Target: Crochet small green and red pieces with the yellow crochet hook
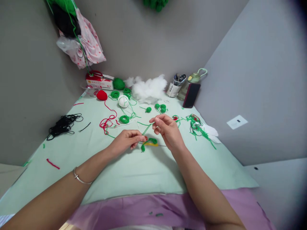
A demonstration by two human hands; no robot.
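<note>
My left hand (128,139) is closed, pinching a small crocheted piece with a bit of red (145,138) at the fingertips. From it hangs a green crocheted strip (152,140) with a small green leaf-like end (143,148). Green yarn strands (147,129) run taut from there up to my right hand (168,129), whose thumb and forefinger pinch them. Just beneath the hands, a crochet hook with a yellow handle (150,144) lies on the table, partly covered by the green strip.
Across the pale green tablecloth (115,179) lie a red yarn ball (102,95), black yarn (63,126), white stuffing (150,89), green crocheted balls (163,108) and tangled scraps (198,126). A phone (191,95) leans on a bottle (184,91) beside a pen cup (174,88). Red scissors (96,75) rest on a box (103,84).
</note>
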